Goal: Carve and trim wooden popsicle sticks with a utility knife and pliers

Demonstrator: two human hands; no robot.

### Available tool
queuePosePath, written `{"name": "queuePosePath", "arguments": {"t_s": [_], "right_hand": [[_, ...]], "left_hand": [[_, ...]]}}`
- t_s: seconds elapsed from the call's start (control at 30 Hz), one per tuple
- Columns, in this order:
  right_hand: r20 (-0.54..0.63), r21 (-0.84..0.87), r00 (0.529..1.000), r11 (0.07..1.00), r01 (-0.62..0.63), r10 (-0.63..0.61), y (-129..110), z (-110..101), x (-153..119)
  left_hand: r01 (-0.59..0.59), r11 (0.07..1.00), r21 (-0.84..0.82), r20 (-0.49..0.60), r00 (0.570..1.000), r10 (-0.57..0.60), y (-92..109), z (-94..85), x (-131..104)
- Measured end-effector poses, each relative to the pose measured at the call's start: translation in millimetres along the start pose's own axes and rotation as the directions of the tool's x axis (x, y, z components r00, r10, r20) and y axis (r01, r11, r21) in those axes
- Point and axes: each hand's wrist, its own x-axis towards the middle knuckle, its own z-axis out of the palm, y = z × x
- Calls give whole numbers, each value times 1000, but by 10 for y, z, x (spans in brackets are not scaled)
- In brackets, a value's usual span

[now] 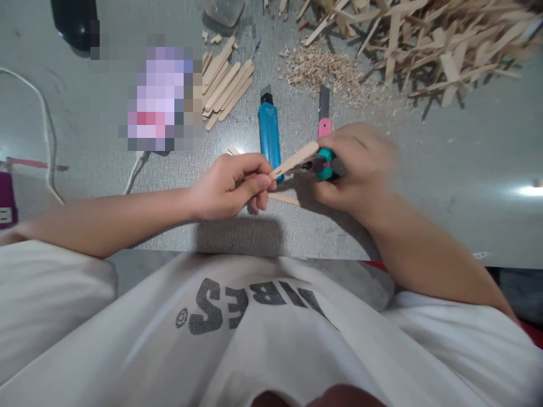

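Observation:
My left hand pinches one end of a popsicle stick, which slants up to the right and has a small dark slot near the fingers. My right hand is closed around green-handled pliers. Their dark jaws point left at the stick, close to the slotted end; whether they touch it I cannot tell. A blue utility knife lies just beyond my left fingers. Partly behind my right hand is a pink cutter with its blade out. Another thin stick lies under the hands.
Several popsicle sticks are stacked beyond my left hand. Wood shavings and a big heap of cut sticks spread at the back right. A blurred-out phone with a white cable lies at left, below a black object.

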Motion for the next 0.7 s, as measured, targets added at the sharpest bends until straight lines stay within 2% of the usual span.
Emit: {"name": "queuePosePath", "arguments": {"t_s": [0.1,0.27,0.43,0.53,0.63,0.7], "right_hand": [[33,-25,996,996,-86,87,-98,47,9],[-94,-92,988,987,-135,126,-253,144,-32],[-159,-135,974,973,-185,163,-335,234,-66],[-245,-138,962,977,-160,122,-313,289,-65],[-376,-209,927,974,-87,2,-277,325,-58],[-385,-246,921,968,-49,-51,-261,318,-59]], "left_hand": [[113,973,-199,28,994,-109,83,92,-9],[201,885,-419,53,979,-197,152,146,3],[248,778,-577,107,968,-229,131,149,9],[260,736,-625,120,964,-239,125,146,-4],[295,681,-670,143,952,-271,140,137,-21],[315,639,-702,153,943,-297,147,125,-25]]}}
